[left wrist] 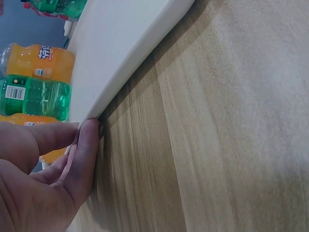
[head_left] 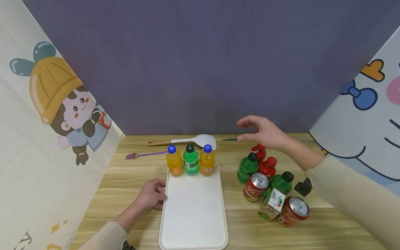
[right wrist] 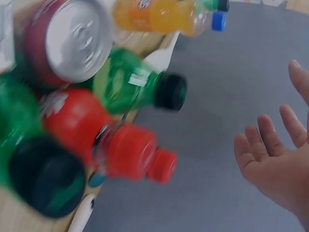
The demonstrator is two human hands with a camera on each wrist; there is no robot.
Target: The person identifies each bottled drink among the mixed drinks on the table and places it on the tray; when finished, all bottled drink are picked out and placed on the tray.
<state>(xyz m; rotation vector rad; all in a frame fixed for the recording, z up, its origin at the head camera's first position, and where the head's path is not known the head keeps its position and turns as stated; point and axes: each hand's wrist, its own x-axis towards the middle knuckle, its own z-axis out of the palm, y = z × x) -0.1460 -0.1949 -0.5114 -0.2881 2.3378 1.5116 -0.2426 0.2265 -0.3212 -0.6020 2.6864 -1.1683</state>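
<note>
Tray edge being touched, bottles being hovered over

The white tray [head_left: 193, 211], lying on the bench [head_left: 125, 180], is being touched at its left rim by the loosely curled fingers [left wrist: 84, 154] of the left hand [head_left: 152, 195]. The right hand [head_left: 264, 132] is being held empty, fingers spread, above the red-capped bottle [head_left: 258, 152]; the wrist view is blurred.

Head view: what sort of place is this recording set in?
Probably a staged tabletop booth rather than a real kitchen. A wooden table is fenced in by a plain grey backdrop and cartoon-printed side panels, with small drink bottles lined up on a white tray and more bottles and cans beside it.
</note>
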